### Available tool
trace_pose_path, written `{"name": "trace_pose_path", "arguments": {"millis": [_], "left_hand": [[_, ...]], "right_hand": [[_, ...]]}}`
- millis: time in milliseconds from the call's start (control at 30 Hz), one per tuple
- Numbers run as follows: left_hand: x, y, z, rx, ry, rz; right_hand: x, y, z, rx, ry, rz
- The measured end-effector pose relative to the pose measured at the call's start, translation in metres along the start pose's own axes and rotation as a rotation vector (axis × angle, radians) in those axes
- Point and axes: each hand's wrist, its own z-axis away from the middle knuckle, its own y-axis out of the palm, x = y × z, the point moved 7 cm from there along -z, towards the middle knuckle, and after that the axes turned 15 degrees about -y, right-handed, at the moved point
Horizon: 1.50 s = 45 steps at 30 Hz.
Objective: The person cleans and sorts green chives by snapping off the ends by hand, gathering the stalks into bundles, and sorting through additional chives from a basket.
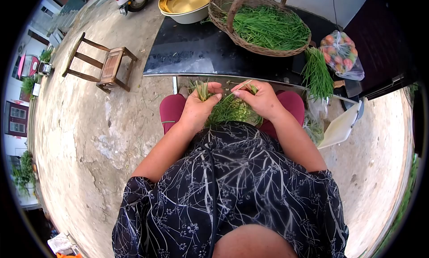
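Observation:
My left hand is closed round a small bunch of chives, whose pale ends stick up above the fingers. Level with it, my right hand pinches a few chive stalks between thumb and fingers. Both hands are above my lap, a short gap apart. Below and between them lies a loose heap of green chives and trimmings. The lower part of the heap is hidden by my patterned dark shirt.
A black table stands in front, bearing a wicker basket of chives, gold and white basins, a chive bundle, a bag of round reddish fruit and a knife. A wooden chair stands left, a white container right.

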Motion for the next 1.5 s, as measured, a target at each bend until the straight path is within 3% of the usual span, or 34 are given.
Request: {"name": "trace_pose_path", "arguments": {"millis": [100, 300, 433, 500, 633, 700, 767, 833, 900, 933, 1000, 1133, 1500], "left_hand": [[0.003, 0.006, 0.002, 0.091, 0.002, -0.153], [0.005, 0.005, 0.001, 0.021, 0.015, -0.259], [0.0, 0.007, 0.006, -0.021, 0.032, -0.417], [0.004, 0.004, 0.005, -0.026, 0.022, -0.374], [0.015, -0.007, -0.003, -0.043, -0.047, -0.163], [0.01, -0.005, 0.001, -0.026, -0.098, -0.113], [0.01, -0.003, 0.002, -0.008, -0.147, -0.064], [0.012, -0.002, 0.0, 0.001, -0.129, -0.009], [0.007, 0.002, 0.003, 0.013, -0.141, -0.018], [0.007, 0.004, 0.005, 0.023, -0.153, -0.027], [0.007, 0.006, 0.006, 0.034, -0.147, -0.043], [0.007, 0.012, 0.009, 0.07, -0.148, -0.059], [0.015, 0.016, 0.005, 0.269, -0.252, 0.033]], "right_hand": [[-0.002, 0.007, 0.002, 0.038, 0.056, 0.004], [0.007, 0.007, 0.0, 0.093, -0.12, 0.191], [0.011, 0.003, 0.001, 0.151, -0.122, 0.307], [0.012, -0.011, 0.0, 0.078, -0.028, 0.396], [-0.001, -0.075, 0.003, -0.47, 0.0, 0.226], [0.003, -0.089, 0.004, -0.523, -0.001, 0.355], [0.0, -0.073, 0.003, -0.275, 0.145, 0.448], [-0.003, -0.051, 0.004, -0.127, 0.037, 0.599], [-0.011, -0.027, 0.006, -0.104, 0.077, 0.301], [-0.007, -0.02, 0.007, -0.105, 0.078, 0.299], [-0.004, -0.001, 0.008, -0.108, 0.154, -0.131], [-0.001, 0.01, 0.004, -0.132, 0.042, -0.094], [0.002, 0.004, 0.005, 0.016, 0.084, -0.091]]}}
